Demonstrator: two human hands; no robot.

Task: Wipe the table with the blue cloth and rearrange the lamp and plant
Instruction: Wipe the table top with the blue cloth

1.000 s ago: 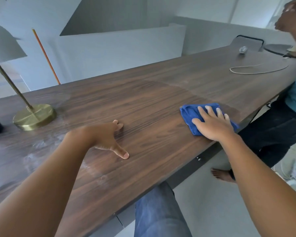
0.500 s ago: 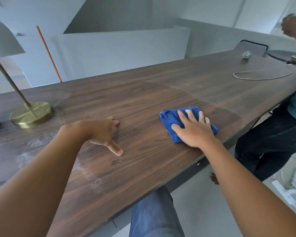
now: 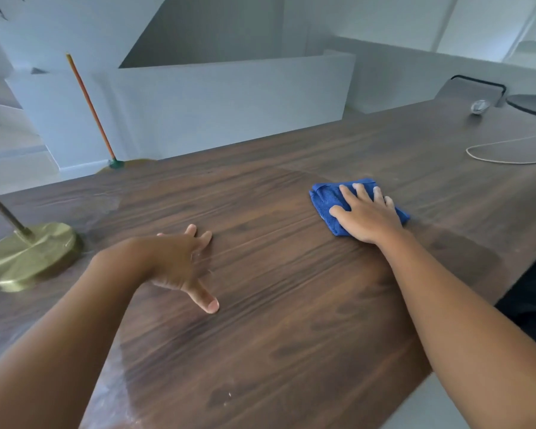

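Note:
My right hand (image 3: 365, 216) lies flat, fingers spread, on the folded blue cloth (image 3: 325, 198) and presses it onto the dark wooden table (image 3: 291, 320). My left hand (image 3: 180, 264) rests on the bare tabletop with straight fingers and the thumb splayed toward me. The lamp's round brass base (image 3: 28, 255) stands at the left edge of the view with its slanted stem; the shade is out of frame. The plant is not in view. The wood around the cloth looks darker and damp, while dusty smears remain near the lamp base.
A white cable (image 3: 508, 153) loops on the table's far right, beyond it a small shiny object (image 3: 479, 106) and a dark chair back (image 3: 474, 88). A broom with an orange handle (image 3: 89, 106) leans on the white wall behind. A seated person's dark clothing shows at right.
My right hand has slid the blue cloth away from the near edge, toward the table's far side. My left hand stayed planted. The view shifted closer, cutting off the lamp shade.

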